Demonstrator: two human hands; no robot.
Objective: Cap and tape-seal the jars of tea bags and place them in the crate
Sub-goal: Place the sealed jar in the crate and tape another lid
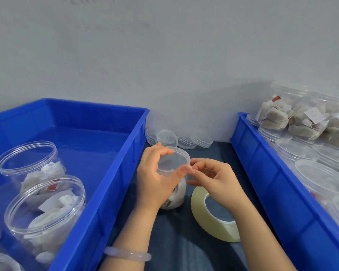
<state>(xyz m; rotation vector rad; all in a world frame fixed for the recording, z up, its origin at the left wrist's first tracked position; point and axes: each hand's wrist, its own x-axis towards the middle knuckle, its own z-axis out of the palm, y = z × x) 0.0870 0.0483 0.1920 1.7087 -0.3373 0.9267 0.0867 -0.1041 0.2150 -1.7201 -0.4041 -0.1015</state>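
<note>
1. The left hand [155,173] wraps around a clear plastic jar of white tea bags [174,194] standing on the dark table surface [184,251] between two crates; the palm hides most of the jar wall, so only the lower right side and a few bags show.
2. A translucent round lid [173,160] sits on the jar's mouth, left fingers curled over its far rim; whether it is fully seated cannot be told.
3. The right hand [215,178] pinches at the lid's right edge, thumb and forefinger closed tight. Any tape between them is too clear to make out.
4. A pale yellowish roll of clear tape [211,218] lies just right of the jar, partly covered by the right wrist.
5. The big blue plastic crate on the left [110,192] holds open, uncapped clear jars of tea bags [43,208]; the nearest ones are cut off by the frame's bottom-left corner.
6. The blue plastic crate on the right [266,173] carries capped jars [296,151], stacked and blurred, running out of frame.
7. A row of spare clear lids [180,138] leans against the grey wall [164,55] behind the hands, their count hard to tell.
8. A pale translucent bangle [127,254] circles the left wrist.
</note>
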